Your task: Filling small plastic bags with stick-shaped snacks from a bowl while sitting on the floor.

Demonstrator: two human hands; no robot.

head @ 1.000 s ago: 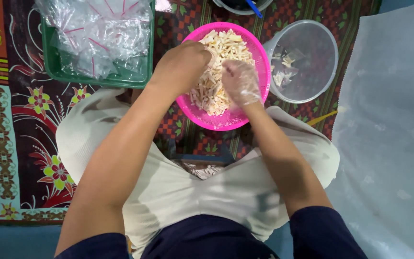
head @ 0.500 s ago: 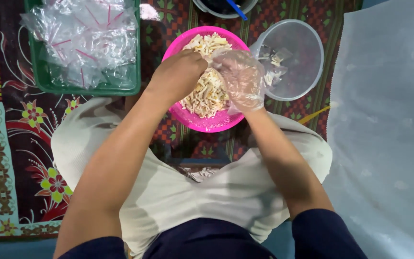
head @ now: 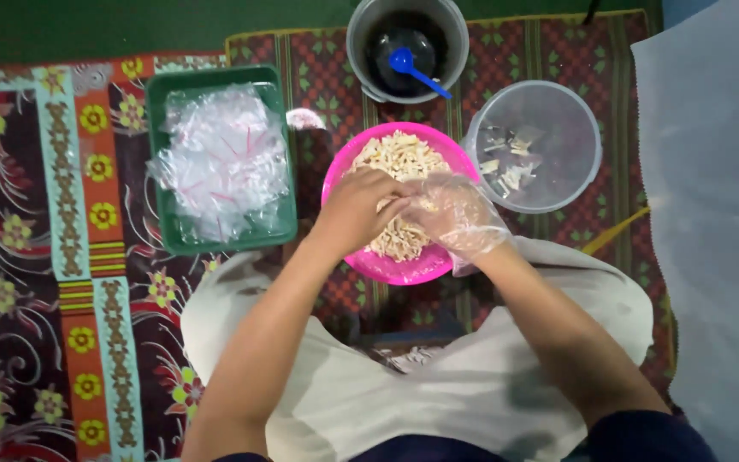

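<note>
A pink bowl [head: 351,162] filled with pale snack sticks [head: 402,154] sits on the patterned mat before me. My bare left hand [head: 357,208] and my right hand [head: 457,214], which wears a clear plastic glove, meet over the middle of the bowl. Their fingers close together on something small at that spot; what it is stays hidden between them. Both forearms reach in from the bottom of the view over my white-clad lap.
A green tray [head: 162,154] heaped with clear plastic bags [head: 221,158] stands left of the bowl. A clear round tub [head: 558,184] with a few pale pieces is at the right. A grey bucket [head: 361,34] with a blue scoop [head: 412,67] stands behind. A translucent sheet [head: 712,214] covers the right side.
The view has shifted, so everything sits lower in frame and the bucket shows fully. My hands have drawn together from working apart in the sticks to meeting over the bowl's middle.
</note>
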